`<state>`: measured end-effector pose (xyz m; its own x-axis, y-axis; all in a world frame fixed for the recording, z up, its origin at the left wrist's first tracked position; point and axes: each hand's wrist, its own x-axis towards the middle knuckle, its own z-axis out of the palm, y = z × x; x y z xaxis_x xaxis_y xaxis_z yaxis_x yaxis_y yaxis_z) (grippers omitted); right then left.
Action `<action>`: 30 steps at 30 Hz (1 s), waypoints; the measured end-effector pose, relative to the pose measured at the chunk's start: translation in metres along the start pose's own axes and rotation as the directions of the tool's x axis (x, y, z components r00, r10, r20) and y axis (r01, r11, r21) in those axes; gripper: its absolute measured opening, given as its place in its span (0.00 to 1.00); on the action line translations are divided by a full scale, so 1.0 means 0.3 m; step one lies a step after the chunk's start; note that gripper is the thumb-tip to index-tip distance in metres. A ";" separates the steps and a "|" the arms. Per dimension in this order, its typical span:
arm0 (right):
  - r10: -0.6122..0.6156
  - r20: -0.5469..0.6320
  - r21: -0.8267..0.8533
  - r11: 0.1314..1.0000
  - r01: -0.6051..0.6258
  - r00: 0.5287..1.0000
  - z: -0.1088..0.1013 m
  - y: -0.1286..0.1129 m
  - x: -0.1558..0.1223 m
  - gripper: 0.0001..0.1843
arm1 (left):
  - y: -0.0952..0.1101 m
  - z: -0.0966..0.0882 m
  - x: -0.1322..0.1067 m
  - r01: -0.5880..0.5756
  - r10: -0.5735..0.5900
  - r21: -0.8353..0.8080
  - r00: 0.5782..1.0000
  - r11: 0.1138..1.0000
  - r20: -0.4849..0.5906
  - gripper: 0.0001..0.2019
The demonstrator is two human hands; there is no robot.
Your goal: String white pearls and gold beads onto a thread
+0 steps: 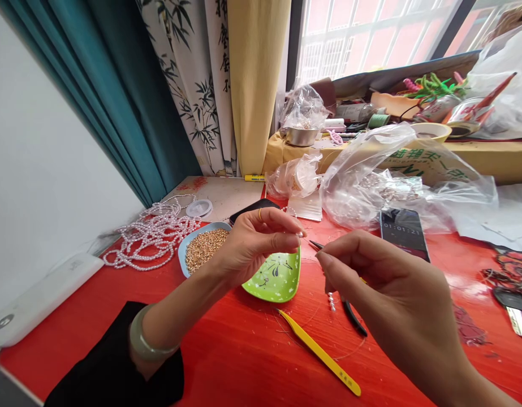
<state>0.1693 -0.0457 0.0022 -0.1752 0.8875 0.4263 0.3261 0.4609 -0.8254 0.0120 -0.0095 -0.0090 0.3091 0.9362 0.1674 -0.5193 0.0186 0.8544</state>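
Observation:
My left hand (256, 240) is raised over the red table (227, 350), its thumb and fingers pinched on a tiny pearl bead (300, 233) above the green leaf-shaped dish (277, 280). Facing it, my right hand (383, 282) is closed on black pliers (349, 314), whose tip (315, 245) pokes out towards the bead. A short string of white beads (331, 301) dangles under the right hand. On the table below lies a pair of yellow tweezers (320, 353). A blue dish of gold beads (203, 249) sits left of my left hand.
Pearl strands (154, 232) are heaped at the left by a white device (40, 297). A phone (405, 232) lies at the right beside crumpled clear plastic bags (371, 181). Behind, a cluttered yellow ledge (490, 155) carries a metal bowl (302, 135), and curtains hang at the left.

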 end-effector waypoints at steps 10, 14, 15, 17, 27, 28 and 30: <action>-0.003 0.064 0.060 0.998 -0.001 0.998 0.003 0.009 0.001 0.07 | 0.014 -0.009 -0.013 -0.144 0.122 0.251 0.987 0.957 0.100 0.13; 0.064 0.192 0.257 0.960 -0.113 0.979 0.004 0.010 0.015 0.06 | 0.020 -0.002 -0.034 -0.124 0.114 0.260 0.992 0.958 0.052 0.10; 0.093 0.235 0.305 0.938 -0.164 0.968 0.005 0.011 0.018 0.06 | 0.022 0.000 -0.041 -0.112 0.108 0.265 0.994 0.958 0.030 0.08; 0.136 0.313 0.361 0.898 -0.251 0.940 0.007 0.013 0.022 0.07 | 0.027 0.002 -0.060 -0.083 0.090 0.272 0.996 0.959 -0.015 0.06; 0.145 0.460 0.296 0.905 -0.305 0.876 0.046 0.023 0.000 0.13 | 0.017 -0.013 -0.165 -0.128 0.208 0.521 0.973 0.844 -0.098 0.05; 0.142 0.470 0.279 0.912 -0.300 0.871 0.046 0.024 0.000 0.14 | 0.008 -0.019 -0.166 -0.143 0.228 0.529 0.969 0.836 -0.099 0.04; 0.138 0.473 0.242 0.929 -0.280 0.870 0.043 0.029 0.006 0.15 | -0.008 -0.033 -0.166 -0.159 0.249 0.543 0.964 0.825 -0.096 0.04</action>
<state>0.1599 -0.0400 -0.0090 -0.5469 0.8332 0.0815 0.1268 0.1787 -0.9757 -0.0100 -0.0527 -0.0244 0.0919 0.9406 0.3268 -0.0451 -0.3240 0.9450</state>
